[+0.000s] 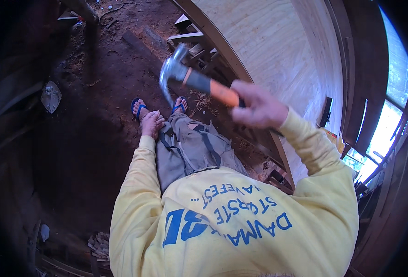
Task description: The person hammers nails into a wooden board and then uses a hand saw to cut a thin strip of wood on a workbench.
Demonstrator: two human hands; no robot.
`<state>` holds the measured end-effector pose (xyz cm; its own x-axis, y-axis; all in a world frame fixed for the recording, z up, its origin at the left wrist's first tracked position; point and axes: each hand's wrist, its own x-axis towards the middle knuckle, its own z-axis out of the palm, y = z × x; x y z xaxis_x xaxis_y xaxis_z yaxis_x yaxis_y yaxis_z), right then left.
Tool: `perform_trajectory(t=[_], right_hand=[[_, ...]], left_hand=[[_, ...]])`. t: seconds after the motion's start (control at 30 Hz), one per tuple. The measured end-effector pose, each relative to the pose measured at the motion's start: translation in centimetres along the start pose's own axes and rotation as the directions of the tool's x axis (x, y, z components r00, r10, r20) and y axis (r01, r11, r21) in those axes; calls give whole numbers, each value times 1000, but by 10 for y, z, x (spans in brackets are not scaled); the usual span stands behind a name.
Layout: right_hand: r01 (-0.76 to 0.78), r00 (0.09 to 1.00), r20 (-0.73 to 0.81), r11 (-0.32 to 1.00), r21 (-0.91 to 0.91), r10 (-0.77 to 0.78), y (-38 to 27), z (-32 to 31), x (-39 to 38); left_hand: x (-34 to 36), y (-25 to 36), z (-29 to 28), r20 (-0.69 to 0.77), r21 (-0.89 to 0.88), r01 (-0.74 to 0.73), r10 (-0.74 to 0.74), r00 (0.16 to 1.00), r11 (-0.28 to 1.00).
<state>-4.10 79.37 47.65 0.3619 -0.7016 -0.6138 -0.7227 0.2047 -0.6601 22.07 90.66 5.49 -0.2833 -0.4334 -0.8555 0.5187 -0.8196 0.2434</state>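
Observation:
My right hand [258, 105] is closed round the handle of a claw hammer [199, 82], held up to the right of my legs. The hammer has a shiny metal head and an orange and black grip, and its head is slightly blurred. My left hand [152, 123] is low beside my grey trousers [192, 147], its fingers curled together near the knee. Whatever those fingers may hold is too small or hidden to name.
A large pale plywood sheet [278, 41] on a wooden bench stands at the right. Wood offcuts [192, 40] lie beneath its edge. Shavings and a plank [141, 47] lie on the dark earth floor. My feet are in blue flip-flops [139, 109]. At the left lies a pale flat piece [51, 97].

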Motion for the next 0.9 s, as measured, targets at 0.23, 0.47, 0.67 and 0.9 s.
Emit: perform_trajectory(t=[0.23, 0.47, 0.67, 0.9], right_hand=[[109, 989, -63, 956, -271, -131, -11, 4, 11], [-36, 987, -162, 993, -112, 17, 23, -3, 8], [28, 999, 49, 957, -289, -15, -19, 12, -4], [-84, 981, -189, 959, -272, 32, 3, -7, 15]], left_hand=[[-1, -4, -18, 113, -94, -27, 37, 993, 995], [-13, 14, 18, 13, 32, 10, -10, 1000, 999], [6, -3, -16, 120, -79, -11, 20, 993, 997], [-13, 7, 15, 21, 49, 16, -17, 1000, 999]])
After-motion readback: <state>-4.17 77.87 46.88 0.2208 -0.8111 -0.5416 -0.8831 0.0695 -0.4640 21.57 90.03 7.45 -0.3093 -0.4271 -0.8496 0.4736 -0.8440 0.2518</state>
